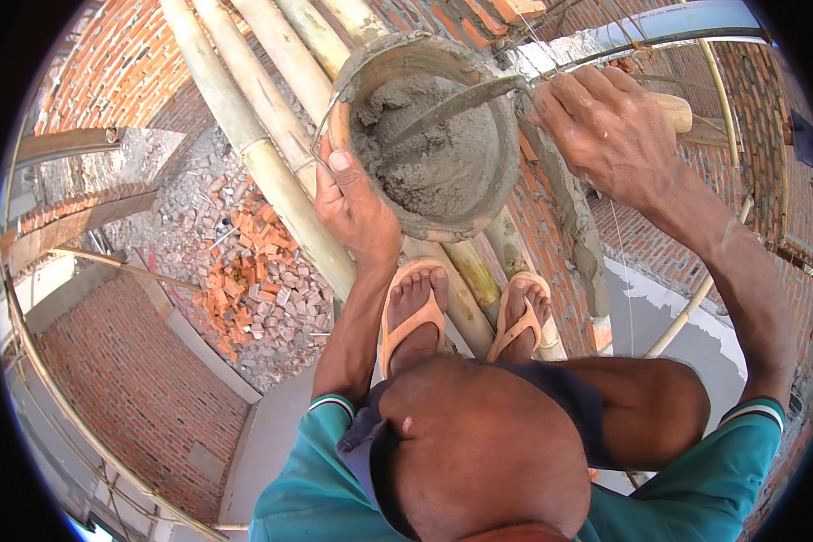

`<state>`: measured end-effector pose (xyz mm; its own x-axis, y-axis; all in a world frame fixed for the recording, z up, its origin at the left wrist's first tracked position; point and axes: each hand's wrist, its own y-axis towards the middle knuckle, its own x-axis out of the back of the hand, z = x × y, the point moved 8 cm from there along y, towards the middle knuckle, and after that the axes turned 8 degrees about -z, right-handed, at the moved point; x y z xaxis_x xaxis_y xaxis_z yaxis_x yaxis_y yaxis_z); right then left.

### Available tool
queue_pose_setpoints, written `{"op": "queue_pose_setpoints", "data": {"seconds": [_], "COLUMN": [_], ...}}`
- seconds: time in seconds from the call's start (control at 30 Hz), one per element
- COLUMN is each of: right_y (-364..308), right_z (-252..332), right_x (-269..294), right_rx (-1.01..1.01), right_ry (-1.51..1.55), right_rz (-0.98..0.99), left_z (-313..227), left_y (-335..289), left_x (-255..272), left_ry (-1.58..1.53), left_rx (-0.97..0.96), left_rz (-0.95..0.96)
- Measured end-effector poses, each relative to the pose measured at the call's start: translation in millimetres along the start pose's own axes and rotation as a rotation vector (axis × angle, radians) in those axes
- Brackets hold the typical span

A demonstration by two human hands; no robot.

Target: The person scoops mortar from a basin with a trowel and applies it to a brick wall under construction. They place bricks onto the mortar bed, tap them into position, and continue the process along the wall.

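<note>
A round clay-brown bucket (504,185) of wet grey mortar (443,185) rests on bamboo poles just ahead of my feet. My left hand (359,206) grips its left rim, thumb over the edge and fingers down the outside. Closed around the handle of a trowel (456,106), my right hand (605,131) is just beyond the bucket's right rim. The trowel's wooden handle end pokes out to the right of that fist. Its mortar-smeared blade slants down leftward over the bucket, with the tip in the mortar.
My sandalled feet stand on bamboo poles (280,194), high above a heap of broken bricks (253,280) at left. Beside the bucket on the right runs a brick wall (537,199) with fresh mortar. A thin string hangs there; a pale blue pipe (696,20) crosses at far right.
</note>
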<state>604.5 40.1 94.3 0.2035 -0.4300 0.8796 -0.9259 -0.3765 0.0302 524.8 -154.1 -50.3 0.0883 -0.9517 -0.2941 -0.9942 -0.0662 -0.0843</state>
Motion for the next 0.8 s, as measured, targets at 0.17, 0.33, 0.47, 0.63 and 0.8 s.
{"op": "queue_pose_setpoints", "data": {"seconds": [0.17,0.33,0.47,0.63,0.8], "right_y": [1.8,5.2,-22.5,-49.3,-13.3], "right_z": [18.0,51.0,53.3,30.6,-26.0], "right_x": [-72.8,-61.0,-73.9,-65.4,-37.6], "right_rx": [-0.041,-0.344,-0.636,-1.048,-0.473], "right_ry": [0.213,0.646,1.044,1.396,0.491], "right_rz": [0.502,0.537,1.012,0.957,0.380], "left_z": [5.0,-1.0,2.8,3.7,2.0], "left_y": [-8.0,-4.1,-3.0,-0.9,6.5], "left_x": [-2.0,-1.6,-0.6,-1.5,2.3], "left_ry": [0.012,0.097,0.104,0.024,0.018], "left_rx": [0.033,-0.072,-0.039,0.018,0.052], "left_rz": [0.051,0.043,0.029,0.077,0.040]}}
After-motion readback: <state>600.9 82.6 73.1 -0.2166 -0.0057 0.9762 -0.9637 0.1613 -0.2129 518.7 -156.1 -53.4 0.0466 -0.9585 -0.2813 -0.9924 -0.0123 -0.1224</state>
